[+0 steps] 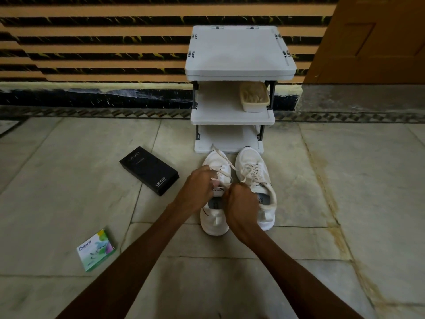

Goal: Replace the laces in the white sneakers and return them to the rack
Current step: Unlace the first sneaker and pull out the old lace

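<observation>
- Pinching the lace (pixel 225 158), left hand (pixel 199 188) and right hand (pixel 242 204) curl over the left sneaker (pixel 212 218), on the floor (pixel 322 203) before the rack (pixel 239 54).
- Right sneaker (pixel 254 166) beside it, laced.
- Rack's middle shelf: tub (pixel 254 104) of pale strands.

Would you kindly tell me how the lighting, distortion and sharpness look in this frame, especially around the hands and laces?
Head view: dim, even light with no hard shadows or glare; the wide lens bows the striped wall and floor border; the white rack is brightest, yet keeps detail; the left hand and right hand at the laces look slightly soft.
</observation>
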{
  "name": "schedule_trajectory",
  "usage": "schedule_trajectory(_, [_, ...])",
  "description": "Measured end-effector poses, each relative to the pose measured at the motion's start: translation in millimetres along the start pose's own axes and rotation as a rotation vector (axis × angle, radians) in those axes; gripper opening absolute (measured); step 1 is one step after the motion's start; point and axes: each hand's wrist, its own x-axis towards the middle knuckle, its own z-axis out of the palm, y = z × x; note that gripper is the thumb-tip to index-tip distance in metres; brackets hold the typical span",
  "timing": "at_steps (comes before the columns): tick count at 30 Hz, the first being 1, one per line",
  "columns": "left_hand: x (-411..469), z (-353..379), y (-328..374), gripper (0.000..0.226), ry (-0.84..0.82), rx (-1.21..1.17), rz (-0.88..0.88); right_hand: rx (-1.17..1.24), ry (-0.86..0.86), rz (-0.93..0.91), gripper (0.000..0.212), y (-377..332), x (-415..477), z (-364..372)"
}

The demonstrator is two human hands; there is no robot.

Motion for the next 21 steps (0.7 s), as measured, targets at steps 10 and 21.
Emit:
schedule_trajectory(10, [-3.3, -17.7, 4.6, 0.018, 0.094, -0.357, -0.239, -0.023, 0.045, -0.026, 0.019, -2.0, -2.6, -2.5])
schedule_trajectory(21, [-23.1, -9.7, -5.0, 0.074, -0.167, -0.216, -0.654, -0.050, 0.061, -0.132, 0.020, -3.7, 7.4, -4.5])
